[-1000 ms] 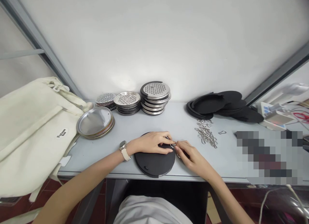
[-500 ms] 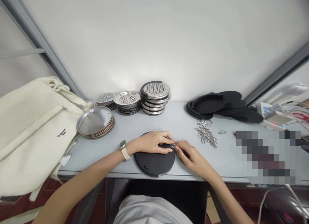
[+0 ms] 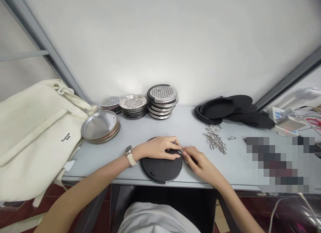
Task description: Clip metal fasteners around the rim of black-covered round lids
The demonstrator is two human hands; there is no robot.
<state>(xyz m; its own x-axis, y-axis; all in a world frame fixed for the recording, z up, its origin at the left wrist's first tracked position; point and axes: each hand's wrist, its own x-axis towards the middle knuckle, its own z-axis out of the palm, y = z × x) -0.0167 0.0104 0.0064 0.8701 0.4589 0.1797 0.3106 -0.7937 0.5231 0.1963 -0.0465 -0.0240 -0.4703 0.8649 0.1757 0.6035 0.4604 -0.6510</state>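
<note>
A black round disc (image 3: 163,171) with a small slot near its lower left lies flat near the table's front edge. My left hand (image 3: 160,147), with a watch on the wrist, lies across its upper part, thumb and fingers closed on its right side. There a small metal snap clip (image 3: 180,151) shows between my two hands. My right hand (image 3: 198,162) pinches this clip at the disc's right edge. Exactly how the clip meets the disc is hidden by the fingers. More metal clips (image 3: 215,139) lie heaped to the right of my hands, one apart from the pile.
Along the wall stand stacks of perforated metal grater discs (image 3: 133,102), and a stack of plain metal discs (image 3: 100,126) sits in front. Black round covers (image 3: 218,109) are piled at the back right. A cream bag (image 3: 37,136) takes up the left end.
The view has shifted very slightly. Both hands keep nearly the same place on the disc and clip; nothing has been taken hold of or let go.
</note>
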